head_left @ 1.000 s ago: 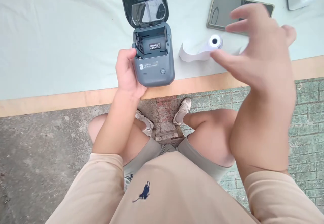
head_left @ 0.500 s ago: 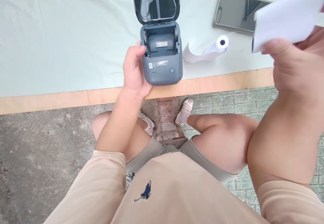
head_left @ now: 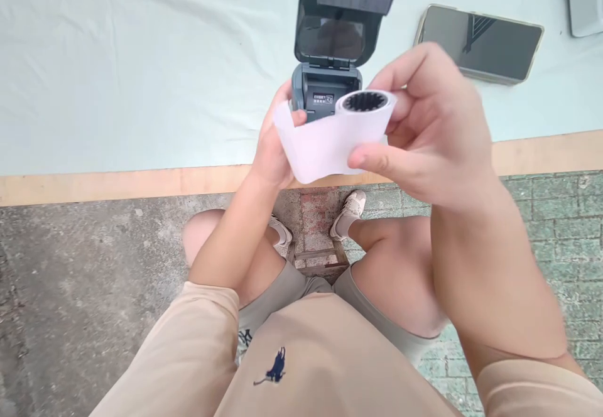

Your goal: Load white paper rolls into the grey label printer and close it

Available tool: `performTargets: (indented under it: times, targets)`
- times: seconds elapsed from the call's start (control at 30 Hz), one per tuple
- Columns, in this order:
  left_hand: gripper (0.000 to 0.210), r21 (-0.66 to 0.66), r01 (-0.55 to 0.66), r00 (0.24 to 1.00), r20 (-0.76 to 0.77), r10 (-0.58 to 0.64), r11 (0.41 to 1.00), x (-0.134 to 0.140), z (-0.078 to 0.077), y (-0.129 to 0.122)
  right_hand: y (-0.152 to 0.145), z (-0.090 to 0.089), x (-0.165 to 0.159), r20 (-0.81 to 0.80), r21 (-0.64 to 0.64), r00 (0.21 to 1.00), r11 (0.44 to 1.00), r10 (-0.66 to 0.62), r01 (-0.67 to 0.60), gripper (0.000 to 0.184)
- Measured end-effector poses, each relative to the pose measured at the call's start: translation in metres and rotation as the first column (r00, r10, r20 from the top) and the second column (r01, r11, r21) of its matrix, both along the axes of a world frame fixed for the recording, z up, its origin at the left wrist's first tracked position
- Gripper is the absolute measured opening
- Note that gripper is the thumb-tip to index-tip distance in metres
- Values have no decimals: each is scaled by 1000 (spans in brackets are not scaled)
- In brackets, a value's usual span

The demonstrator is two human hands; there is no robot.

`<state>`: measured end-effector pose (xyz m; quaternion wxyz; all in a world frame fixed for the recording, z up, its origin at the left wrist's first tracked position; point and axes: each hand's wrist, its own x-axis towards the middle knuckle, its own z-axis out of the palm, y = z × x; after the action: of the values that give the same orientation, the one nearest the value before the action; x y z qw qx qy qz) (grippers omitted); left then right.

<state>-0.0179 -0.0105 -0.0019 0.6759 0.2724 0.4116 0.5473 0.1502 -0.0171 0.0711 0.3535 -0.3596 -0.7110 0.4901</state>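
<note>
A dark blue-grey label printer (head_left: pixel 302 84) is tilted at the table's edge, its lid (head_left: pixel 306 37) raised and its paper bay showing. My left hand (head_left: pixel 273 153) is closed around the printer's left side, the thumb at the bay. Between the fingers and thumb of my right hand (head_left: pixel 438 134) is a white paper roll (head_left: pixel 336 144) with a black toothed core. A loose end of its paper curls out to the left, in front of the printer, hiding the printer's lower front.
A smartphone (head_left: pixel 490 43) lies on the pale cloth (head_left: pixel 141 90) to the right. Part of a grey device (head_left: pixel 586 2) shows in the top right corner. The table's wooden edge (head_left: pixel 117 184) runs across above my knees.
My right hand has brought the paper roll from the far right to in front of the printer. The printer has tilted back. The other small roll is now out of sight.
</note>
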Motion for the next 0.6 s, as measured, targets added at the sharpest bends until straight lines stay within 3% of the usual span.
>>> performTargets:
  times: [0.1,0.17,0.27,0.4,0.6]
  targets:
    - [28,166,35,998,54,-44,985,1,2,-2,5,-6,-6,242,209,966,977,-86,34,28]
    - [25,184,50,995,75,-65,982,2,3,-4,10,-9,-10,444,355,868,933,-220,55,24]
    - [22,192,69,993,80,-86,979,1,4,-6,17,-11,-17,605,402,727,913,-324,72,27]
    - [22,165,70,992,90,-86,984,0,3,-6,23,-13,-23,676,377,657,923,-333,79,28]
    - [29,116,31,988,146,-48,993,-1,2,-5,14,-7,-18,559,511,727,856,-397,75,27]
